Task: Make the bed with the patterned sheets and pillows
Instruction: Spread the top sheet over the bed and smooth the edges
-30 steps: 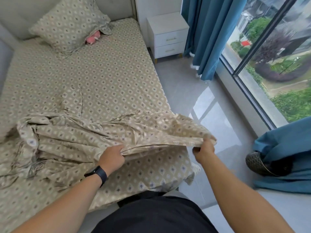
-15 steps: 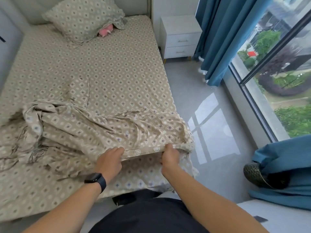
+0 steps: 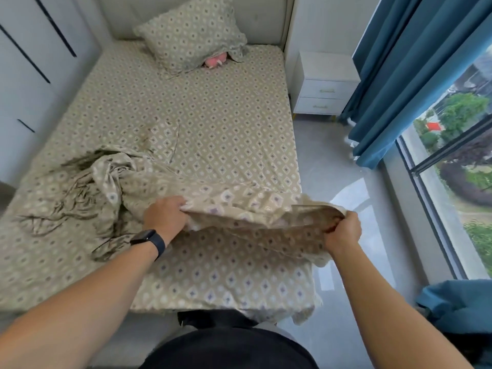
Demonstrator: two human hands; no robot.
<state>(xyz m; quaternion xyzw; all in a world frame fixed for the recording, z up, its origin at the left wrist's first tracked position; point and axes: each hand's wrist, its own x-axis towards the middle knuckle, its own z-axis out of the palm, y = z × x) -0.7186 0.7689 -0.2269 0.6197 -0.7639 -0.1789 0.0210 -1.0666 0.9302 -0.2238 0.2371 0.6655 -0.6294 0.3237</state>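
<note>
Bedroom shot from the foot of the bed (image 3: 186, 123), looking down its length, grey floor (image 3: 332, 161) running along the right side. Closest to the camera are two bare forearms reaching out over a dark top. Left hand (image 3: 165, 218), with a black smartwatch (image 3: 149, 242) on that wrist, has its fingers (image 3: 174, 202) curled into the edge of the loose patterned sheet (image 3: 239, 209), bunching the fabric. Right hand (image 3: 342, 231) is clenched around the same edge further right, right about at the bed's corner, so the stretch of sheet between the two hands is lifted off the mattress and sags a bit in the middle.

Rest of that loose sheet trails off to the left in a crumpled, twisted heap on the near-left part of the bed. Underneath it the fitted sheet (image 3: 226, 134) in the same beige diamond print lies mostly flat, with one crease around the middle.

Up at the head end, one matching pillow (image 3: 189, 35) leans against the pale headboard (image 3: 266, 17), and something pink (image 3: 215, 61) pokes out from under its lower edge, can't tell what it is. White two-drawer nightstand (image 3: 323, 86) sits just beside the top right corner of the bed, then teal curtains (image 3: 394, 75) and a big window (image 3: 458, 155) with greenery outside. White wardrobe panels (image 3: 34, 62) run along the left.
</note>
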